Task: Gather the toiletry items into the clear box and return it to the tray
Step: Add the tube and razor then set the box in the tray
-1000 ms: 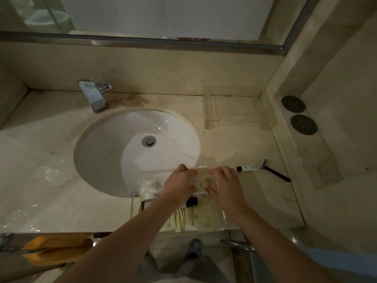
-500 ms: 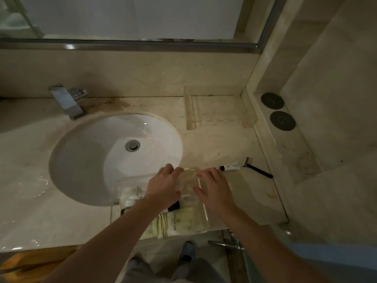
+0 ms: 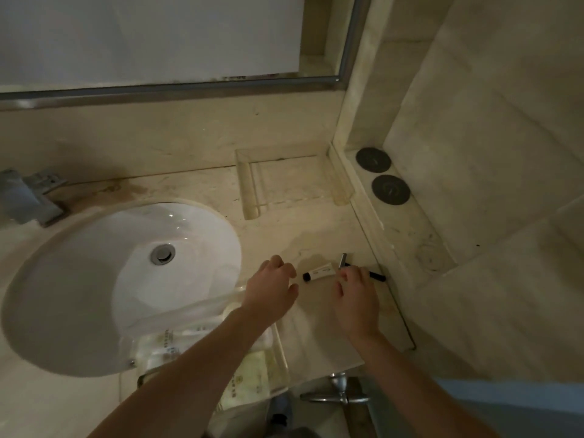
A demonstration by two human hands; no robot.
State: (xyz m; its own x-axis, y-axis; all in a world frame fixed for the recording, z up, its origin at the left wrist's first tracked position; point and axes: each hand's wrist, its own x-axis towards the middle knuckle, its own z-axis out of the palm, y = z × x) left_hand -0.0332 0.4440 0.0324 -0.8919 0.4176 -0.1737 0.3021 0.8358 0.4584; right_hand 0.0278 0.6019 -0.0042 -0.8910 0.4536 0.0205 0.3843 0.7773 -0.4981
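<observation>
Black-handled razor touched by curled right hand, left hand loosely open; blade nick risked.

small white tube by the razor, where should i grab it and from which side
Pinch the small white tube across its white body, coming straight down from above. It lies flat on the counter, black cap toward the left hand, so both long sides are free. The right hand is over the razor at the tube's far end, so the left hand probably has the easier grip.
</observation>
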